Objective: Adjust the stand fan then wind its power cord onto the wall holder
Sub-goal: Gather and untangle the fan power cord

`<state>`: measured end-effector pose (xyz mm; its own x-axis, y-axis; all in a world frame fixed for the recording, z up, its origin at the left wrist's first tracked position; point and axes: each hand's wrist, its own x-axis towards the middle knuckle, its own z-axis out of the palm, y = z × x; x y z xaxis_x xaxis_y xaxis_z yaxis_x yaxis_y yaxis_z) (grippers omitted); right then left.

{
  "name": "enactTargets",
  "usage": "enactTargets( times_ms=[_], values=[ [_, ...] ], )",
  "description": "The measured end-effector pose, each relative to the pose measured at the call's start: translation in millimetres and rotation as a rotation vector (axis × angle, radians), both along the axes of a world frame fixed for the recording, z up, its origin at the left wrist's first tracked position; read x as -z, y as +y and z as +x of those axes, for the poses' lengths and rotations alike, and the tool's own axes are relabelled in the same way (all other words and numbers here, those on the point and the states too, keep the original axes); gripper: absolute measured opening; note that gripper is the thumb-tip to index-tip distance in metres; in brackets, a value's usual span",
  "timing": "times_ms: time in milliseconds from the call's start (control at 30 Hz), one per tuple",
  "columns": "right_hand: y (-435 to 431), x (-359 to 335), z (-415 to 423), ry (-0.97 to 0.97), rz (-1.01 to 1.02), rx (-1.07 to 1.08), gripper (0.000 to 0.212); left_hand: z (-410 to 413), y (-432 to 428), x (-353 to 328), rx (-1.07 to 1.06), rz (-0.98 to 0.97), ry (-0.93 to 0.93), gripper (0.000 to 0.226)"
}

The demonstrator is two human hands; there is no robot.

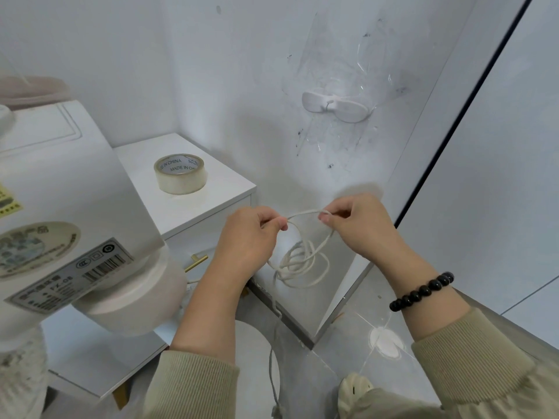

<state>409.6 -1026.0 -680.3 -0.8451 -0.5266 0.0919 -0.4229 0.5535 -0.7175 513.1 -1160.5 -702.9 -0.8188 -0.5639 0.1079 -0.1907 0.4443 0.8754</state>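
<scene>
A white power cord (298, 261) hangs in several loose loops between my hands, low in front of the wall. My left hand (251, 234) pinches one side of the top loop, and my right hand (357, 225) pinches the other side. One strand trails down to the floor below my left forearm. The white wall holder (335, 105) is taped to the wall above my hands and carries no cord. The stand fan's white body (60, 213) with labels fills the left edge of the view.
A roll of clear tape (180, 173) stands on a white cabinet (230, 189) beside the fan. A dark vertical strip (459, 110) runs down the wall to the right. Grey floor tiles and a slippered foot (355, 388) lie below.
</scene>
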Motion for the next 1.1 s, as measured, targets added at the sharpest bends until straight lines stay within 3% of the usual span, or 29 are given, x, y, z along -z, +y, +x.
enactTargets(
  times_ms=[133,233,300,333,400,533,600,667,733,767,867,900,933,1033,1100],
  values=[
    [-2,2,-2,-0.004,-0.108,0.045,0.016,0,2,0,0.068,-0.114,-0.162,0.019],
    [-1,7,1,0.524,0.177,-0.01,0.012,-2,4,6,0.115,-0.243,-0.347,0.029],
    [0,10,4,0.735,0.182,0.006,0.016,-4,5,12,0.139,-0.288,-0.395,0.033],
    [0,9,7,0.691,0.109,0.01,0.015,-4,4,14,0.134,-0.287,-0.383,0.036],
    [-5,6,9,0.417,-0.099,0.03,0.015,-4,-2,17,0.136,-0.237,-0.345,0.037],
    [-11,1,7,-0.239,-0.508,0.082,0.026,-3,-7,19,0.235,-0.133,-0.335,0.009],
    [-10,2,2,-0.556,-0.756,0.159,0.026,-2,-6,19,0.254,-0.106,-0.326,0.016],
    [-8,5,-4,-0.701,-0.915,0.293,0.02,-3,-7,19,0.248,-0.091,-0.314,0.022],
    [-6,11,-9,-0.574,-0.877,0.345,0.014,-2,-8,19,0.223,-0.048,-0.29,0.029],
    [-4,15,-8,-0.398,-0.767,0.334,0.021,-2,-9,19,0.215,-0.019,-0.282,0.031],
    [3,24,-1,0.536,-0.265,0.211,0.039,-1,-11,20,0.195,0.019,-0.262,0.034],
    [5,25,1,0.8,-0.184,0.117,0.041,0,-12,20,0.194,0.019,-0.258,0.035],
    [5,26,4,0.932,-0.137,0.002,0.041,0,-12,20,0.194,0.021,-0.257,0.035],
    [-1,28,10,0.857,0.065,-0.305,0.036,-2,-12,19,0.199,0.027,-0.252,0.033],
    [-3,31,9,0.793,0.246,-0.357,0.028,-2,-11,18,0.199,0.021,-0.251,0.031]
  ],
)
